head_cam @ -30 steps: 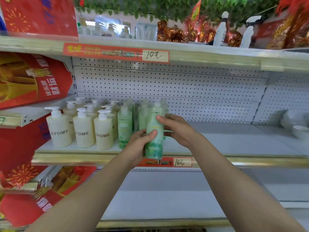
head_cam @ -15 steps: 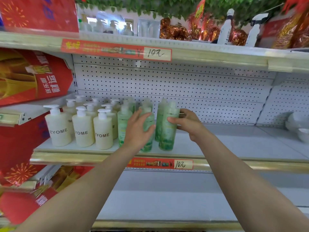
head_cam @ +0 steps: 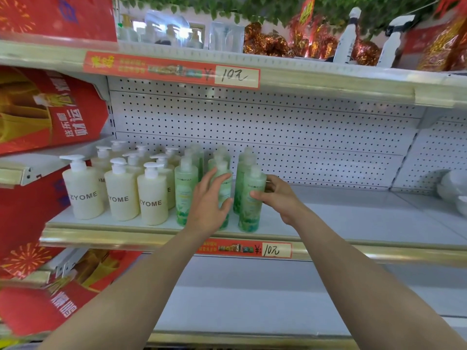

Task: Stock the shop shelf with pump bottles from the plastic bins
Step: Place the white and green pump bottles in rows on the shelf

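Right hand [head_cam: 278, 198] has its grip wrapped round the tall translucent green pump bottle [head_cam: 251, 198], standing it at the white metal shelf [head_cam: 353, 218] front edge. Left hand [head_cam: 211, 200], fingers spread, grasping nothing, rests on the neighbouring green bottle [head_cam: 223, 183], probably steadying the row beside the cream ZYOME bottles [head_cam: 151, 198].

Head view, close before shelf [head_cam: 353, 218]

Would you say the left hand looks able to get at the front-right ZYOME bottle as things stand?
Probably yes: the left hand rests on a green bottle, and only one front green bottle stands between it and the ZYOME bottle, whose front is unobstructed.
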Available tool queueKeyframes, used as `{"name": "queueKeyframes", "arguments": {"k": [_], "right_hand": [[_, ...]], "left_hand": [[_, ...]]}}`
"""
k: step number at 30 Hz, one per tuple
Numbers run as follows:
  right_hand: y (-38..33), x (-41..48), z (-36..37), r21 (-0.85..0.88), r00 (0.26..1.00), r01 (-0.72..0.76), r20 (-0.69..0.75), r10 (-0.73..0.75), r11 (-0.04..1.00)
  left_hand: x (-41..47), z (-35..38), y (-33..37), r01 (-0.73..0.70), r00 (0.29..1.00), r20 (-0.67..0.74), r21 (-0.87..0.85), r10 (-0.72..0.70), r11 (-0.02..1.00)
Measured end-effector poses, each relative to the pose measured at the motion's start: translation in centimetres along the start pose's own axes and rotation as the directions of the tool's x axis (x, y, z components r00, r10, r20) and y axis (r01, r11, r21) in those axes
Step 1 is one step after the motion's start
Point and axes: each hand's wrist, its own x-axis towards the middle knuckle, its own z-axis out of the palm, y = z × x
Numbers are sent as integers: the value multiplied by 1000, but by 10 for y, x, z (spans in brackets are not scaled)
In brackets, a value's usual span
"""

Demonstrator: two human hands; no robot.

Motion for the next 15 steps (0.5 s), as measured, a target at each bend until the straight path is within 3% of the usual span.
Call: {"name": "queueKeyframes", "arguments": {"k": [11,15], "right_hand": [[3,4,-1,-57,999,-15,49,18,998],[-1,-6,0,-166,997,-44,52,54,985]], "left_hand": [[-1,3,3,6,1000,-17,23,-5,1000],[-1,-2,9,28,999,22,49,-29,998]]}}
